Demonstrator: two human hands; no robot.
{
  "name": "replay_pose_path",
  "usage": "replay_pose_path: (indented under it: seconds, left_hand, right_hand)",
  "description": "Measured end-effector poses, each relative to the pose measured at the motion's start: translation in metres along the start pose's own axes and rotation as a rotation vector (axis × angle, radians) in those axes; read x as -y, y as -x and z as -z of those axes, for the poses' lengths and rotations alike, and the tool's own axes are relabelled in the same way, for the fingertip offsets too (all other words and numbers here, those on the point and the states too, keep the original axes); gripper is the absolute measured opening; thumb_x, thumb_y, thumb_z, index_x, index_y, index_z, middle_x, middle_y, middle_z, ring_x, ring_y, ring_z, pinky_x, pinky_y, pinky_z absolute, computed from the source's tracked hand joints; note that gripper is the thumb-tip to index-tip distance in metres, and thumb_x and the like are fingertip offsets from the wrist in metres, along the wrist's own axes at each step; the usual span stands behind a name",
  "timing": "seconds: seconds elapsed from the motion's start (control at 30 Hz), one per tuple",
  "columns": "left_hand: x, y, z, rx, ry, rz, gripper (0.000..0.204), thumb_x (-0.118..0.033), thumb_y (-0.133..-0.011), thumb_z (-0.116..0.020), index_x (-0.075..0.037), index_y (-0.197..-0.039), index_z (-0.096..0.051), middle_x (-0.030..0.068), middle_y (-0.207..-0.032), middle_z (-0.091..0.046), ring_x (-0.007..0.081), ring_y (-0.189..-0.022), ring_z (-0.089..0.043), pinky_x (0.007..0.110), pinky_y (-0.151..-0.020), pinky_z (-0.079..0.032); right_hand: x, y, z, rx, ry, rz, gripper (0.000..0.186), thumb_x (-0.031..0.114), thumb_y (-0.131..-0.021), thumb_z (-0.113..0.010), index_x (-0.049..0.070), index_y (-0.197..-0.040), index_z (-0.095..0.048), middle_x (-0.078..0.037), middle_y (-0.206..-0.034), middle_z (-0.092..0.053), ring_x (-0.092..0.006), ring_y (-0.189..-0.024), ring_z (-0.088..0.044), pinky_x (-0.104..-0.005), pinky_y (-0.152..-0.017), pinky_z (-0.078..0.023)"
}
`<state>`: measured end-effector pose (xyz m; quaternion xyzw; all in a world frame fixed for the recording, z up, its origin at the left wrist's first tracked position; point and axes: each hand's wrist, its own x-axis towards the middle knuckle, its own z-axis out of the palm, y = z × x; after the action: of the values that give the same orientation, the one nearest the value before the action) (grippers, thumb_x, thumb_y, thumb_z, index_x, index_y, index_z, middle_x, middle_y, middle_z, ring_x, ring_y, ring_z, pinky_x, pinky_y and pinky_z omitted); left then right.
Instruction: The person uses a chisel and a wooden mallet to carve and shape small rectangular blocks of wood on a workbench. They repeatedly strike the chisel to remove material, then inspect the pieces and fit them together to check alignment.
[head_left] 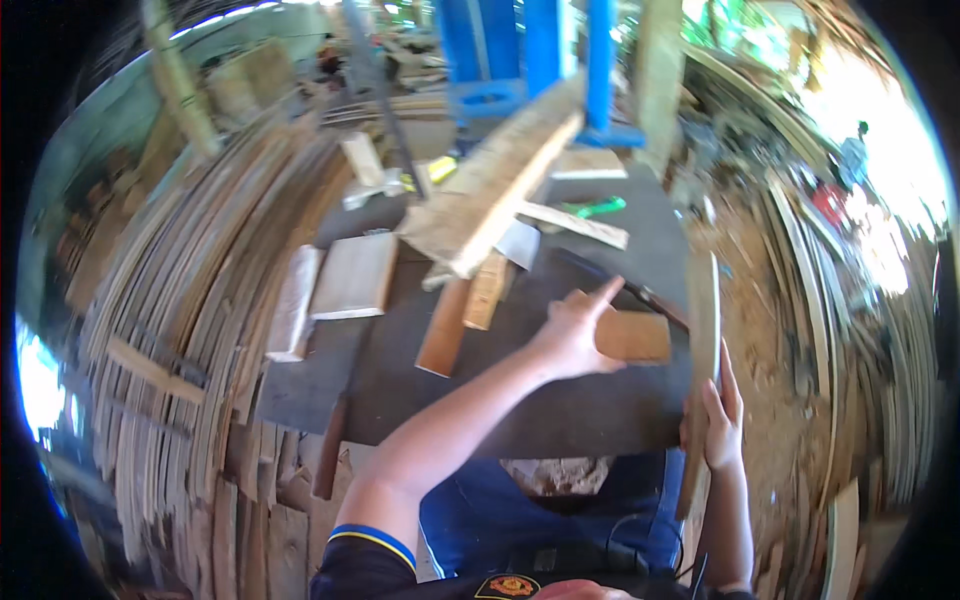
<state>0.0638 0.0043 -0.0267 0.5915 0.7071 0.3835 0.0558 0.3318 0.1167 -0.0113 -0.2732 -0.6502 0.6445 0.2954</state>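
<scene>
My right hand (726, 425) grips a long, narrow wooden board (704, 340), seen edge-on and pointing away from me at the right edge of the table. My left hand (572, 335) is over the dark tabletop (480, 400), its index finger stretched out and thumb apart. Right beside it, between thumb and index finger, lies a small brown wooden block (637, 337); whether they touch I cannot tell. Just beyond that hand lies a slim dark tool with a brown end (655, 303).
A thick timber beam (500, 180) slopes over the table's far side before a blue metal frame (540, 50). Wood pieces (353, 275) and a green-handled tool (602, 207) lie about. Stacked planks (180, 300) flank the left; more planks (800, 290) lie right.
</scene>
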Motion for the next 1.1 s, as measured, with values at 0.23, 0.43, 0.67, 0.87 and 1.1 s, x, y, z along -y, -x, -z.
replay_pose_path:
  seconds: [0.23, 0.43, 0.67, 0.87, 1.1]
  left_hand:
    - [0.0, 0.003, 0.019, -0.055, -0.058, 0.067, 0.113, -0.042, -0.069, -0.091, -0.01, -0.161, -0.032, 0.0135, -0.125, -0.065, 0.0325, -0.117, -0.057, 0.048, -0.107, -0.037]
    - [0.018, -0.001, 0.035, -0.287, -0.05, 0.073, 0.1, -0.047, -0.07, -0.09, -0.01, -0.152, -0.047, 0.0288, -0.121, -0.065, 0.0444, -0.111, -0.065, 0.049, -0.099, -0.052]
    - [0.021, 0.004, 0.033, -0.169, -0.167, 0.033, 0.1, -0.04, -0.074, -0.089, -0.009, -0.156, -0.039, 0.0263, -0.13, -0.061, 0.042, -0.125, -0.058, 0.049, -0.11, -0.045]
    - [0.007, 0.004, 0.037, 0.069, -0.245, 0.055, 0.104, -0.045, -0.076, -0.086, -0.013, -0.16, -0.033, 0.0174, -0.134, -0.058, 0.0355, -0.128, -0.054, 0.052, -0.109, -0.041]
    - [0.011, 0.002, 0.046, -0.09, -0.131, 0.029, 0.086, -0.056, -0.09, -0.072, -0.01, -0.156, -0.041, 0.0149, -0.129, -0.062, 0.0322, -0.12, -0.059, 0.048, -0.103, -0.046]
  right_hand:
    - [-0.004, 0.001, 0.005, 0.02, -0.013, -0.019, 0.069, 0.023, -0.106, -0.052, 0.019, -0.167, -0.02, -0.006, -0.077, -0.058, -0.0132, -0.051, -0.055, -0.0282, -0.043, -0.049]
    - [-0.004, -0.004, 0.002, 0.013, -0.015, 0.01, 0.07, 0.021, -0.106, -0.052, 0.019, -0.167, -0.019, -0.006, -0.077, -0.058, -0.0139, -0.052, -0.055, -0.0286, -0.043, -0.049]
    - [-0.007, -0.007, 0.005, 0.035, 0.037, -0.048, 0.08, 0.013, -0.099, -0.064, 0.018, -0.166, -0.021, -0.007, -0.081, -0.06, -0.0164, -0.051, -0.058, -0.032, -0.042, -0.049]
    - [0.0, -0.005, 0.002, 0.009, 0.069, -0.098, 0.078, 0.013, -0.095, -0.07, 0.012, -0.162, -0.029, -0.007, -0.081, -0.06, -0.0176, -0.052, -0.06, -0.0326, -0.042, -0.051]
    - [0.009, -0.006, 0.008, 0.065, 0.193, -0.063, 0.048, 0.012, -0.094, -0.072, 0.0, -0.136, -0.053, -0.006, -0.081, -0.063, -0.0151, -0.056, -0.062, -0.0301, -0.045, -0.05]
